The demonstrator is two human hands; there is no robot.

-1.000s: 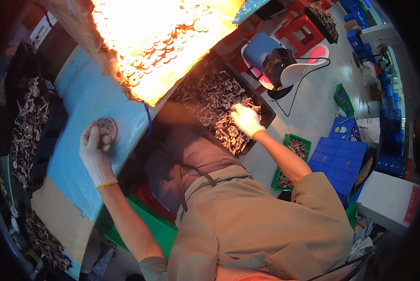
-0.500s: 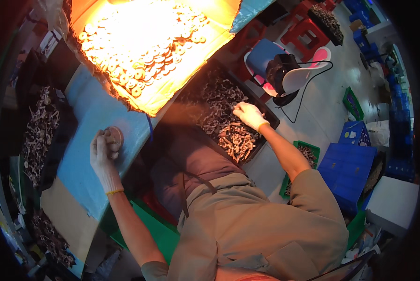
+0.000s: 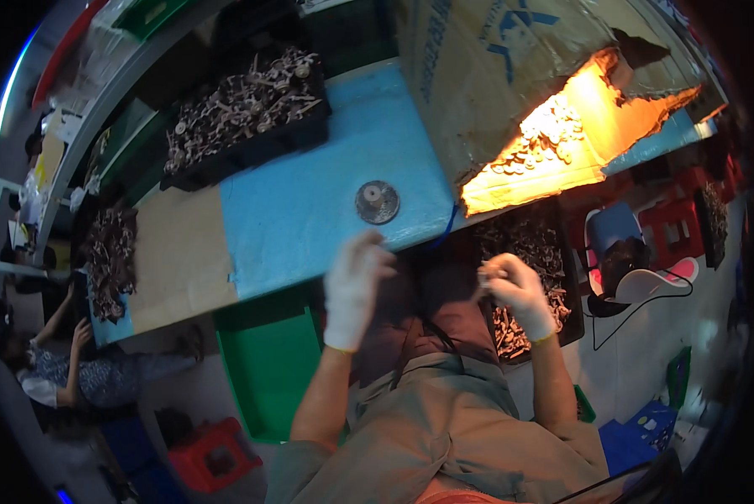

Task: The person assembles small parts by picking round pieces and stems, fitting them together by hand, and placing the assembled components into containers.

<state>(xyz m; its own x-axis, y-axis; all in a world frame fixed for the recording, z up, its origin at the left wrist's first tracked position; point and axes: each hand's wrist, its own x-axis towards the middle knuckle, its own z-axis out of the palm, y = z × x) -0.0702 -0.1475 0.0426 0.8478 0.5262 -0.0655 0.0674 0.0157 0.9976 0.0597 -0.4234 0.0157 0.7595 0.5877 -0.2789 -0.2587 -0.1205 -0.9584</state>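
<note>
My left hand (image 3: 352, 294), in a white glove, is raised over my lap at the table edge. Its fingers are somewhat blurred, but they look apart with nothing in them. Just beyond the fingertips, a round grey metal disc (image 3: 378, 202) with a raised centre lies on the blue tabletop (image 3: 310, 218). My right hand (image 3: 520, 296), also gloved, is closed in a pinch; whatever small thing may be at its fingertips cannot be made out. Beneath that hand, a black tray (image 3: 572, 323) holds many small metal parts (image 3: 509, 334).
A torn cardboard box (image 3: 511, 50) with brightly lit ring-shaped parts (image 3: 553, 134) stands at the table's right. Another black tray (image 3: 251, 151) of metal parts is at the back. A green tray (image 3: 267, 370) sits below the table edge. A person (image 3: 66, 361) is at far left.
My view has swung left. My left hand has let go of the disc and drawn back from it. My right hand has lifted from the parts in the tray toward my middle.
</note>
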